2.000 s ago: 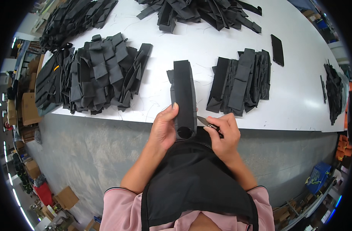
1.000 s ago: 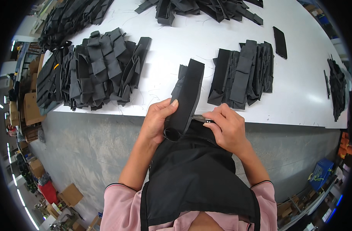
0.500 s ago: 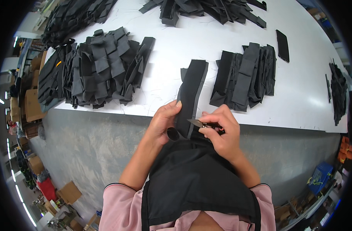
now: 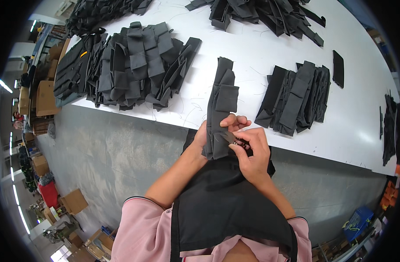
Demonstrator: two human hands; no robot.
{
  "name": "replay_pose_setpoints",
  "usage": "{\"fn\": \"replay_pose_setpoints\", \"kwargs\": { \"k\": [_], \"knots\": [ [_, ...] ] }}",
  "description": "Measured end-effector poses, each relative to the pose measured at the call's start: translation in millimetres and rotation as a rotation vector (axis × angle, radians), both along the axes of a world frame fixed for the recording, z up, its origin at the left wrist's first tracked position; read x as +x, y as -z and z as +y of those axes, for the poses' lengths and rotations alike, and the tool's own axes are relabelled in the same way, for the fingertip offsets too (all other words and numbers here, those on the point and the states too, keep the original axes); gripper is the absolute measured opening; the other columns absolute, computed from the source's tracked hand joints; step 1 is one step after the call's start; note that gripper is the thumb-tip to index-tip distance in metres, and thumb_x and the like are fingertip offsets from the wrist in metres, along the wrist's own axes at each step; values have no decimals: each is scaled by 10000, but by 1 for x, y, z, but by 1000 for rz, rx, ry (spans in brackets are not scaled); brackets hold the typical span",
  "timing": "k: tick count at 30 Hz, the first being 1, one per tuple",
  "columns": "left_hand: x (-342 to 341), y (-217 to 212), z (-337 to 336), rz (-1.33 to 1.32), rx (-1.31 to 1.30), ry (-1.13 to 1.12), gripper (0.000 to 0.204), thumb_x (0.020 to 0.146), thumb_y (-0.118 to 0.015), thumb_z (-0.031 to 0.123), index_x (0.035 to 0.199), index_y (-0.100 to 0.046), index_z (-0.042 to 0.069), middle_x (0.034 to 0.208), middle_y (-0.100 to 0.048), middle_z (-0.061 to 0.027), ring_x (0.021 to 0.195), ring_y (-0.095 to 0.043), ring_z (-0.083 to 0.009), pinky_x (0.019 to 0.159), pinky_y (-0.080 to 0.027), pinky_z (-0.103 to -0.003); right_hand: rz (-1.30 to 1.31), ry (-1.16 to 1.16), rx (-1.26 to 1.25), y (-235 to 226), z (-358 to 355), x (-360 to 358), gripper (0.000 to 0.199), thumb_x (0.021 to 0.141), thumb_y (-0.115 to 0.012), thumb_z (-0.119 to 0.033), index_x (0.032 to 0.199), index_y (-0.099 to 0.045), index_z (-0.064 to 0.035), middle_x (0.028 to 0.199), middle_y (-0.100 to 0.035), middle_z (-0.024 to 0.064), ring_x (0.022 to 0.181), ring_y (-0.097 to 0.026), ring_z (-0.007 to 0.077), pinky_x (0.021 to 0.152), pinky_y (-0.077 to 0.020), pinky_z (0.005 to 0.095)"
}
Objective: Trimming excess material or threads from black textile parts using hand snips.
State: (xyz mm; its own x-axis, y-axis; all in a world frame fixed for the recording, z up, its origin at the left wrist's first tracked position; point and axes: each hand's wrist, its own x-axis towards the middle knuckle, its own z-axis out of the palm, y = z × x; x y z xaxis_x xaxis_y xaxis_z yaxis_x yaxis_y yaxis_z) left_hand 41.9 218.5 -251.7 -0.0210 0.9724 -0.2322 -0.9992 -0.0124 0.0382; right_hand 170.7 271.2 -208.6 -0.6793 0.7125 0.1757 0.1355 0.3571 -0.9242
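My left hand (image 4: pixel 201 135) is closed round a long dark grey fabric strip (image 4: pixel 219 107) with folded flaps along it. Its palm is behind the strip, and its fingertips come round the right edge. The strip stretches away from me over the front edge of the table. In my right hand (image 4: pixel 254 153) is a small pair of thread snips (image 4: pixel 240 143) with dark handles. Their pointed metal blades lie against the near part of the strip, close to my left fingertips. Whether the blades are apart cannot be made out.
The white table (image 4: pixel 248 46) carries a big heap of folded dark strips (image 4: pixel 139 65) on the left and a smaller stack (image 4: pixel 296 98) on the right. A loose pile (image 4: pixel 270 15) lies at the back. A black phone (image 4: pixel 338 69) rests far right. Loose threads are scattered about.
The strip has been turned over, so its folded flaps now face up. My left fingers have come round its right edge. The view has shifted, and the snips remain in my right hand.
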Motion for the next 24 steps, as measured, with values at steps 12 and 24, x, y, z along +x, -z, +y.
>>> {"fn": "replay_pose_setpoints", "kwargs": {
  "k": [12, 24],
  "knots": [
    [8, -3, -5, -61, -29, 34, 309, 937, -359, 247, 708, -488, 84, 1062, -529, -110, 1171, -424, -246, 1055, -313, -361, 105, -75, 240, -4, 11, -17, 277, 631, -716, 40, 887, -627, -14, 803, -552, 71, 685, -575, 224, 638, -469, 308],
    [6, -11, 0, -177, -77, 18, 329, 953, -322, 279, 724, -471, 94, 938, -515, -90, 912, -556, -254, 849, -480, -402, 71, -50, -31, -15, 13, -9, 206, 696, -667, 60, 883, -618, -11, 845, -533, 67, 751, -544, 165, 629, -450, 268]
  ]
}}
